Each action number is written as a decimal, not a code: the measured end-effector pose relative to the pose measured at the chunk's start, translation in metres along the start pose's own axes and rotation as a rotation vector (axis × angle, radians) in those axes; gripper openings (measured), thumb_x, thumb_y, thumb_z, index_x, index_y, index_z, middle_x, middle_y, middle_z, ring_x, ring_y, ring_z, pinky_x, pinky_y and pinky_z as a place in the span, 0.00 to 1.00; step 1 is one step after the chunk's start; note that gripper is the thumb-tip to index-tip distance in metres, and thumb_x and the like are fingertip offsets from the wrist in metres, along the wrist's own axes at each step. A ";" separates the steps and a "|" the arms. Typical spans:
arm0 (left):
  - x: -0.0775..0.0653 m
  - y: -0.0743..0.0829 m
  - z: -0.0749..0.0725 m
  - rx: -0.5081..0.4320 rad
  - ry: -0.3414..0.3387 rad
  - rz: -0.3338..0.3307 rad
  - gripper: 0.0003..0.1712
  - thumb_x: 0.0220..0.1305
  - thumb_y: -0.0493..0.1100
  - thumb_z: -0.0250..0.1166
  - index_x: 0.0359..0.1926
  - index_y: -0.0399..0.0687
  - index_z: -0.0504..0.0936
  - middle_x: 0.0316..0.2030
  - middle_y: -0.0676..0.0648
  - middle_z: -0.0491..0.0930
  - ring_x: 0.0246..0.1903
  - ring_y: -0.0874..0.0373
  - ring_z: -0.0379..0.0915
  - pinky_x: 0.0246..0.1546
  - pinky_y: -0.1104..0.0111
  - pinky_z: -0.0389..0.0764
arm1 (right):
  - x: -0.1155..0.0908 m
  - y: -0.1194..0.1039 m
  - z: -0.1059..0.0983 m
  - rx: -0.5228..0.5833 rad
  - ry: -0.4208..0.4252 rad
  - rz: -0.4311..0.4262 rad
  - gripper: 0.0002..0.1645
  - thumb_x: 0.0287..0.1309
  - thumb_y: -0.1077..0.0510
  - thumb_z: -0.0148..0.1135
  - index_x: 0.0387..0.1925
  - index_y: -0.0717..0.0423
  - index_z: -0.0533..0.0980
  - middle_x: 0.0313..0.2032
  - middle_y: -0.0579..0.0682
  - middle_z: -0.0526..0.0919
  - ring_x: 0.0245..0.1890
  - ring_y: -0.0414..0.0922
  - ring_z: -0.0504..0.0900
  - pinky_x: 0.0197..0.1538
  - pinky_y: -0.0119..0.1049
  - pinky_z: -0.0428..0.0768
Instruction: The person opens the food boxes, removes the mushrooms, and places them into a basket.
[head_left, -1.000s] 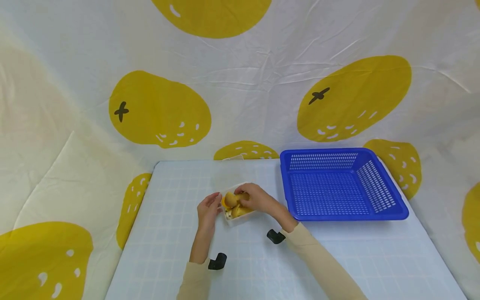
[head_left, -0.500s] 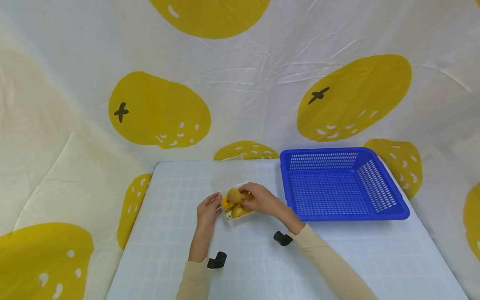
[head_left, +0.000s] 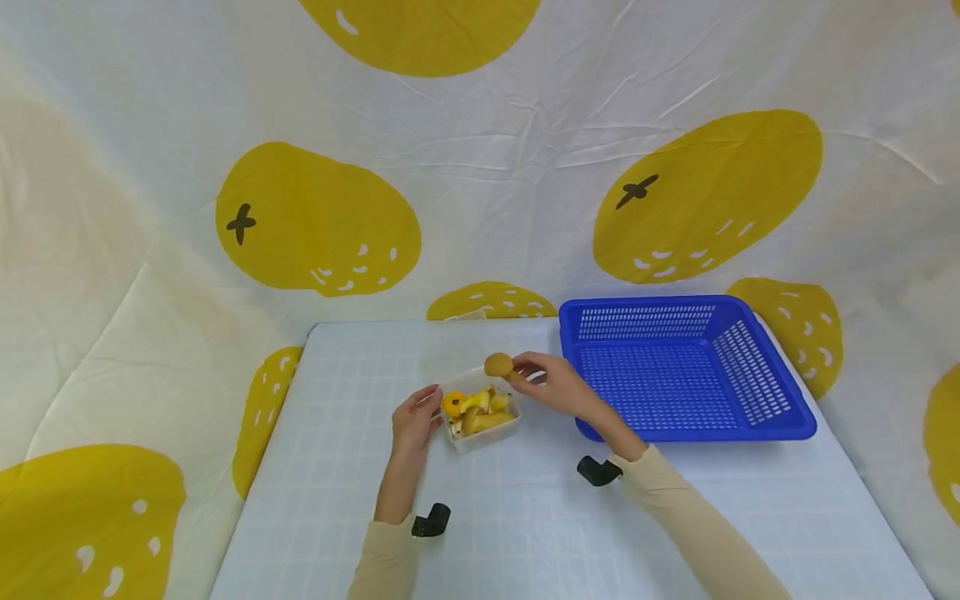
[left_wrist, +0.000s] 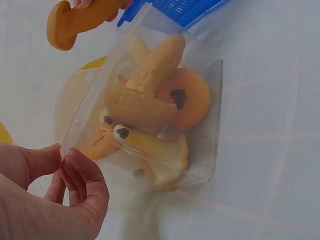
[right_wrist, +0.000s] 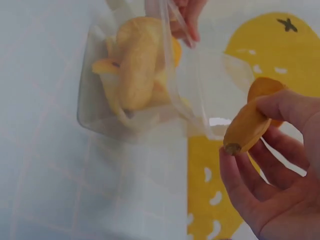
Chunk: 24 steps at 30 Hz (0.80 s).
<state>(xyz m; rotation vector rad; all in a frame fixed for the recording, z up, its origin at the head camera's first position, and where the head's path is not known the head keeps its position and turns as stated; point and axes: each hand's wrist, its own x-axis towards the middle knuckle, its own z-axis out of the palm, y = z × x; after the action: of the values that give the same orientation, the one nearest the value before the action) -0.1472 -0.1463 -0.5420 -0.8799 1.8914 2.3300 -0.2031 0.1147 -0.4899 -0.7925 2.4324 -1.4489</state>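
A tan mushroom with a round cap and thick stem is pinched by its stem between the thumb and fingers of my right hand, above the right back side of a clear plastic box. My left hand holds the box's left edge; in the left wrist view its thumb and fingertips pinch the rim. Inside the box lie another mushroom, a round orange thing with a black mark, and several yellow pieces, some dark-tipped. They overlap, so parts of the lower ones are hidden.
A blue perforated basket stands at the back right of the table. The box's transparent lid leans open behind it. A cloth printed with big yellow fruit hangs behind the table.
My right hand has lifted the mushroom up out of the box and moved it to the right, uncovering the contents. The left hand stays at the box's left edge.
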 end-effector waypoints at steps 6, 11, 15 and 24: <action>-0.001 0.002 0.000 0.008 0.006 -0.002 0.21 0.72 0.41 0.67 0.61 0.35 0.80 0.48 0.42 0.81 0.37 0.57 0.78 0.37 0.71 0.82 | -0.010 0.005 -0.015 0.038 0.051 0.060 0.18 0.69 0.56 0.67 0.56 0.61 0.81 0.49 0.55 0.86 0.49 0.52 0.83 0.55 0.49 0.83; -0.003 0.005 -0.001 0.005 -0.014 -0.013 0.22 0.73 0.41 0.66 0.62 0.34 0.79 0.51 0.39 0.81 0.38 0.56 0.78 0.39 0.70 0.82 | -0.021 0.005 -0.030 0.094 0.073 0.153 0.22 0.70 0.55 0.66 0.60 0.62 0.78 0.51 0.57 0.85 0.52 0.54 0.82 0.53 0.45 0.84; -0.002 0.004 0.000 0.009 -0.008 -0.014 0.22 0.72 0.41 0.67 0.62 0.34 0.79 0.49 0.41 0.81 0.37 0.57 0.77 0.38 0.70 0.82 | -0.028 0.009 -0.040 0.112 0.107 0.202 0.25 0.71 0.55 0.65 0.62 0.65 0.76 0.54 0.61 0.83 0.55 0.58 0.81 0.52 0.44 0.84; 0.000 0.001 0.000 0.032 0.004 0.004 0.20 0.72 0.41 0.67 0.60 0.35 0.81 0.47 0.41 0.82 0.36 0.57 0.77 0.36 0.71 0.82 | -0.045 0.020 -0.062 0.170 0.206 0.352 0.30 0.73 0.48 0.62 0.66 0.64 0.73 0.59 0.63 0.80 0.61 0.59 0.79 0.62 0.50 0.79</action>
<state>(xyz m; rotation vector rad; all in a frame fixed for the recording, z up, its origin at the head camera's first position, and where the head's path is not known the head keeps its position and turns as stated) -0.1475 -0.1467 -0.5406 -0.8789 1.9275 2.2954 -0.1994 0.1932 -0.4810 -0.1734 2.3905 -1.6272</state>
